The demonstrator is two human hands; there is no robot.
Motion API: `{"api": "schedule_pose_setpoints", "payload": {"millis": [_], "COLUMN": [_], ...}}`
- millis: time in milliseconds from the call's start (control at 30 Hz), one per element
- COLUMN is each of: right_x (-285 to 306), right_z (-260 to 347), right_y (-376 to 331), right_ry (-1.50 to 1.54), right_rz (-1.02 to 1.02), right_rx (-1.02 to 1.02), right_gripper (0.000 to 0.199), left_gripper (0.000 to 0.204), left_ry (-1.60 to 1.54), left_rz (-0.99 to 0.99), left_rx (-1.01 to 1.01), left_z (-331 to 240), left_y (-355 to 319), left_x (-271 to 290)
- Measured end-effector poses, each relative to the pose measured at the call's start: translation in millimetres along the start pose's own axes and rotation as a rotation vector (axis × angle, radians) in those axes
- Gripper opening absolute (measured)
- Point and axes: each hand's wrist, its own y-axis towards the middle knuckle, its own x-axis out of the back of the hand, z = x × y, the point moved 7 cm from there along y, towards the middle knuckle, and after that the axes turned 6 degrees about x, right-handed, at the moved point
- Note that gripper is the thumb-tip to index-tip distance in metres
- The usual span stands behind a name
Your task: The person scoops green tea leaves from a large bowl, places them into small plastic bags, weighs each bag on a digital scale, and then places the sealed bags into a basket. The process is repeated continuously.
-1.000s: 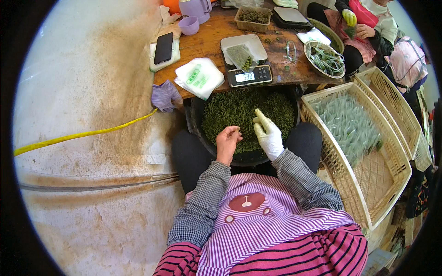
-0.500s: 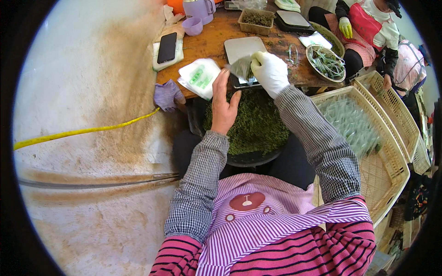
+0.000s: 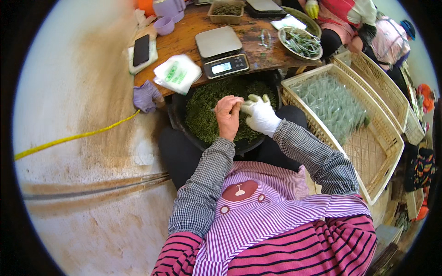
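the bare left hand point(image 3: 229, 115) and the white-gloved right hand point(image 3: 259, 114) meet, fingertips pinched together on something too small to tell, over the round black basin of dark green loose leaves point(image 3: 205, 112) on the lap. just beyond, a grey digital scale point(image 3: 221, 56) sits on the brown wooden surface point(image 3: 184, 41).
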Motion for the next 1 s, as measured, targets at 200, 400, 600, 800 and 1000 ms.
{"api": "schedule_pose_setpoints", "payload": {"millis": [200,400,600,800,1000], "right_x": [-22.7,-6.2,63.0,82.3,155.2], "right_z": [4.9,-10.2,-27.3,-42.7,-53.3], "right_y": [-11.0,-45.7,-55.4,-104.3,-146.1], "right_ry": [0.122,0.096,-0.099,0.074,-0.053], "right_rz": [0.183,0.301,-0.086,0.012,-0.372], "right_rx": [-0.077,-0.126,-0.136,-0.171,-0.144], "right_gripper": [0.038,0.038,0.023,0.056,0.081], "left_gripper": [0.009,0.011,0.009,0.011,0.013], "left_ry": [-0.371,-0.632,-0.779,-0.832,-1.021], "left_rz": [0.02,0.133,0.119,0.154,0.212], "left_rx": [0.523,0.675,0.712,0.633,0.559], "left_z": [12.0,-4.1,-48.6,-40.2,-69.4], "left_y": [-29.3,-45.9,-3.4,-8.7,15.9], "left_x": [-21.0,-57.8,-91.1,-120.0,-155.0]}}
